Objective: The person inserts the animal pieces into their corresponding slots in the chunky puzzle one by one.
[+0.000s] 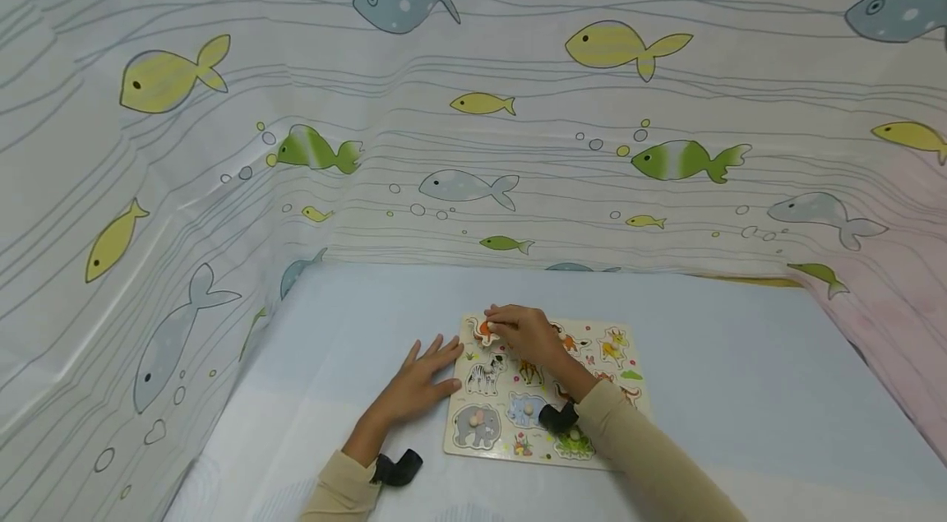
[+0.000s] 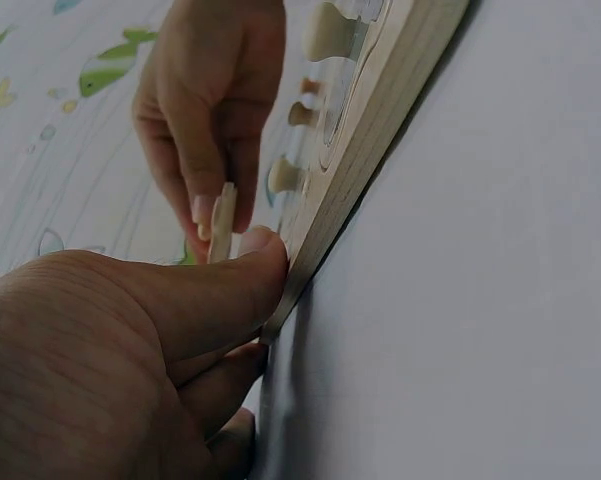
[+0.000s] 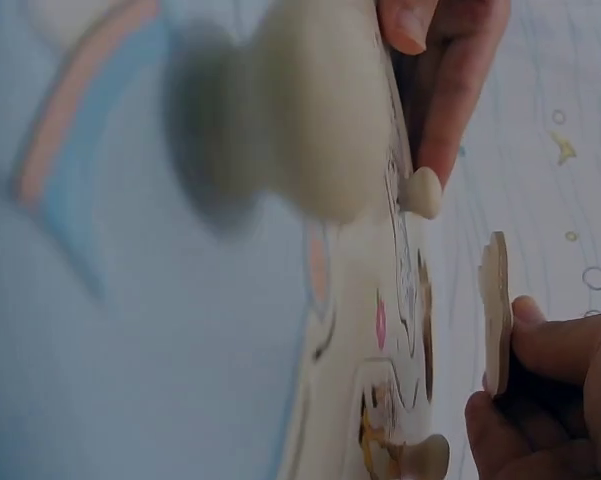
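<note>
A wooden knob puzzle board [image 1: 507,436] with painted animals lies before me. My right hand [image 1: 528,333] is over its far left corner, pinching a thin wooden puzzle piece [image 3: 496,310] between thumb and fingers. In the right wrist view this piece is on edge, apart from the board. My left hand [image 1: 418,382] rests at the board's left side with fingers spread; its thumb [image 2: 255,265] touches the wooden edge in the left wrist view. Nearby on the board are the zebra piece [image 1: 484,375], the elephant piece [image 1: 484,428] and the blue hippo piece [image 1: 524,411].
Light blue cloth [image 1: 740,390] covers the table around the board. Behind and to the sides hangs a fish-patterned curtain [image 1: 547,201]. Black wrist devices sit on both arms, the right one [image 1: 558,418] overlapping the board's lower middle in the head view.
</note>
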A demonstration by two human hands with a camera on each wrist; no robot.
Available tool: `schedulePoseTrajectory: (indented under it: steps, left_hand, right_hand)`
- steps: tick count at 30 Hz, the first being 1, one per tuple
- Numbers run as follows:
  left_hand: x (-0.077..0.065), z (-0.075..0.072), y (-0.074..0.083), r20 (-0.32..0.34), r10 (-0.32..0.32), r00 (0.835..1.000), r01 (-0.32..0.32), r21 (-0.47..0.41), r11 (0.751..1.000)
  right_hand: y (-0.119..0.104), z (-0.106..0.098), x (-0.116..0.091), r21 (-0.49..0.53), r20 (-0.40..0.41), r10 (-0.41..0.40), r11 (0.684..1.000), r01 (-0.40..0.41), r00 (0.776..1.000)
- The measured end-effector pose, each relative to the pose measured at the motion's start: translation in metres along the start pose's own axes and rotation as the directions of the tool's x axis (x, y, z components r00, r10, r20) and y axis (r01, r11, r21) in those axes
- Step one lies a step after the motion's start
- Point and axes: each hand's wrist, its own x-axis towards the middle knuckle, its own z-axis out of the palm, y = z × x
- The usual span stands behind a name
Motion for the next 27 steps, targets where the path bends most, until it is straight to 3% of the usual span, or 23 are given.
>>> schedulePoseTrajectory:
  steps: [6, 15, 27]
  left_hand:
    - [0.000, -0.001, 0.000, -0.005, 0.004, 1.000, -0.004, -0.001, 1.000]
    - [0.001, -0.001, 0.000, 0.003, 0.006, 1.000, -0.006, -0.004, 1.000]
    - [0.002, 0.001, -0.002, 0.000, 0.007, 1.000, -0.007, 0.000, 1.000]
  right_hand:
    - [0.001, 0.010, -0.002, 0.010, -0.027, -0.021, 1.000, 0.021, 0.999]
    - [0.002, 0.017, -0.004, -0.084, -0.053, -0.041, 0.996, 0.036, 0.998]
    - [0.008, 0.023, -0.005, -0.134, -0.065, -0.031, 0.991, 0.022, 0.997]
